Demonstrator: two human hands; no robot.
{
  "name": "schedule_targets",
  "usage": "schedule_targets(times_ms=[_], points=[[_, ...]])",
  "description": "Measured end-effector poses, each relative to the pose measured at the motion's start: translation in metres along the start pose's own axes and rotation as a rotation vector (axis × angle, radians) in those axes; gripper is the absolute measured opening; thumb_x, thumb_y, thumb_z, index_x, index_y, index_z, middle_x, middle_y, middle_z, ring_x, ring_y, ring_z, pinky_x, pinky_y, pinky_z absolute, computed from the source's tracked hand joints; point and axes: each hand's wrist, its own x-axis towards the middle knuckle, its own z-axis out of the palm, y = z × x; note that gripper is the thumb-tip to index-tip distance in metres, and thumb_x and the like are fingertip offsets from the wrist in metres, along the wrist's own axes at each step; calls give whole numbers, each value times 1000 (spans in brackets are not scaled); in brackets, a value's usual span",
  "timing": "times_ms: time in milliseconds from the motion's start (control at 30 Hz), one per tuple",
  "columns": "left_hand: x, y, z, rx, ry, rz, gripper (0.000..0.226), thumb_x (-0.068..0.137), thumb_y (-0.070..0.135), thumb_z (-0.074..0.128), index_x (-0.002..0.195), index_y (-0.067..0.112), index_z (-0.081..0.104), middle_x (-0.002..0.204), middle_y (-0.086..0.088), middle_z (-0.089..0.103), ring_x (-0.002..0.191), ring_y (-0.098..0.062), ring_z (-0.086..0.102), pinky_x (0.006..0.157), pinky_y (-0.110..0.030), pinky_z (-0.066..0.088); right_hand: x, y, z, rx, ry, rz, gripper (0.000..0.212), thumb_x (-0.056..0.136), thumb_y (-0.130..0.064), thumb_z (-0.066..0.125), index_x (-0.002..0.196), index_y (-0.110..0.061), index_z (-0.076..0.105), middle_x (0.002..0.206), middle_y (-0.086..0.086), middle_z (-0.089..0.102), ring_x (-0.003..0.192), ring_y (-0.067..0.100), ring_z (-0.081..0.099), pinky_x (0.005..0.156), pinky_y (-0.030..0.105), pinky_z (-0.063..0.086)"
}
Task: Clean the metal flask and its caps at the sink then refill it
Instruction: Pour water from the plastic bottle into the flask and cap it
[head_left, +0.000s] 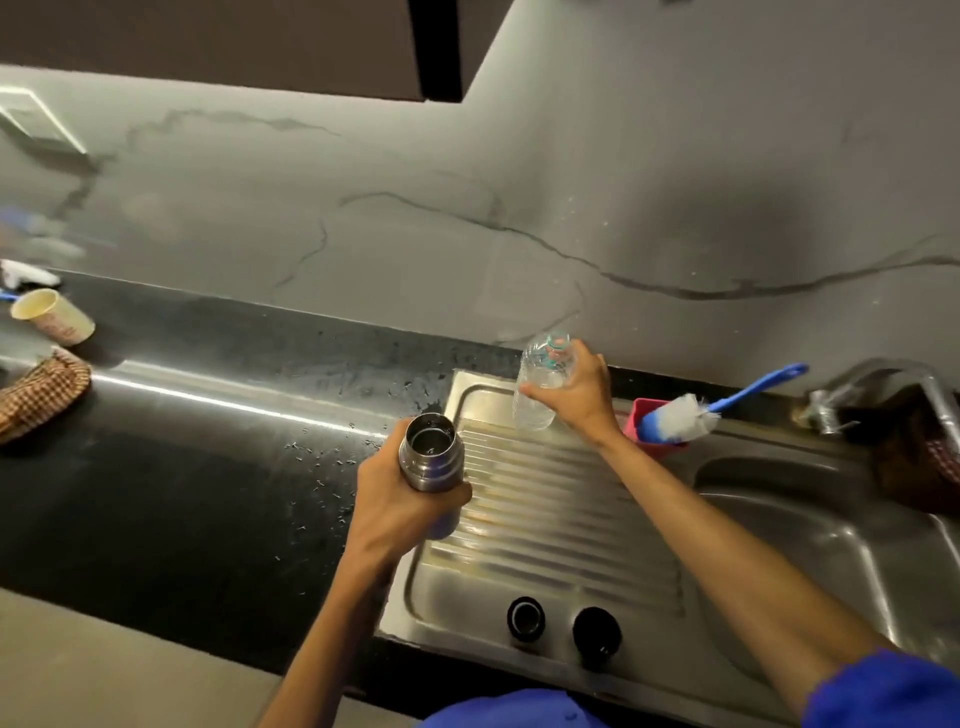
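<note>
While my left hand (402, 499) wraps its fingers tight around the body of the open-mouthed, cylindrical stainless-steel flask (432, 462), I hold it upright at the seam where the wet black countertop (171, 457) meets the ribbed steel draining board (550, 499). Its mouth faces up, and I can see something glinting inside, though I cannot tell how full it is. My right hand (574, 392) closes its fingers and thumb around the shoulder of a clear, crinkled plastic water bottle (540, 384), which stands at the far end of the draining board with its base on or just above the steel; I cannot tell which. Whether its teal-ringed neck is capped I cannot tell either.

I judge the washing done and the refill in hand. To do it well I should bring the bottle's neck right over the flask's mouth before tipping, pour slowly, and keep the flask level and over the draining board so any spill runs to the sink basin (810, 525).

Near me on the board's front edge sit the two round black flask caps (525, 618) (596, 630), just beside each other and well apart from the flask. Beyond my right wrist, a blue-handled white bottle brush (680, 415) leans out of a small pink holder (647, 415), with the steel tap (883, 379) further right.
</note>
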Motion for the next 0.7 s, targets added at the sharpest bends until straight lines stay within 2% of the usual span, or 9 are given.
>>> schedule_targets(times_ms=[67,200,267,367,433,467,567,633,700], points=[[7,-6,0,-6,6,-18,64,58,2,99,105,28,65,97,17,75,85,-7,71,75,-14,56,14,4,10,18,-27,60,82,53,-62,88,121,-27,59,117,0,58,111,21,53,91,43,55],[20,-14,6,-17,0,-64,61,58,3,99,105,23,66,95,15,75,85,-10,71,73,-15,55,28,7,17,-28,-90,50,65,60,-48,94,108,-27,56,112,-8,57,110,19,52,86,38,49],[26,-15,12,-32,1,-80,59,58,1,98,103,23,66,94,13,75,85,-13,70,72,-16,55,29,10,17,-37,-136,64,70,58,-50,94,109,-28,52,115,-8,57,109,17,52,85,37,48],[35,-16,20,-23,-12,-85,61,58,5,99,105,28,66,94,17,74,85,-10,70,73,-16,56,30,27,11,-91,-302,140,97,52,-51,95,131,-30,43,133,-1,50,120,20,50,96,40,50],[41,-15,23,-18,-25,-83,62,58,6,99,105,29,65,96,17,74,87,-11,70,74,-18,57,32,44,4,-196,-419,184,104,63,-28,94,147,-24,33,144,8,43,131,25,47,104,45,48],[44,-15,25,-15,-28,-82,62,59,7,99,105,28,65,96,16,74,87,-11,70,74,-19,57,35,52,1,-254,-449,201,97,71,-16,89,149,-21,33,145,12,42,132,28,47,103,45,49],[50,-12,27,-5,-38,-88,59,60,6,98,105,26,65,96,15,74,86,-11,71,75,-20,58,51,67,-3,-459,-365,128,69,86,0,67,147,-20,42,137,13,46,122,33,54,86,38,49],[53,-10,26,-4,-34,-97,60,60,4,98,105,26,66,96,16,74,85,-11,71,74,-18,57,66,65,-1,-512,-294,39,67,87,7,56,146,-24,47,134,10,48,117,32,55,81,39,51],[56,-7,23,6,-32,-105,61,60,3,98,106,26,66,97,16,74,86,-9,71,72,-15,55,83,66,6,-540,-284,-67,69,88,10,55,147,-25,49,136,10,47,120,33,53,85,45,55]])
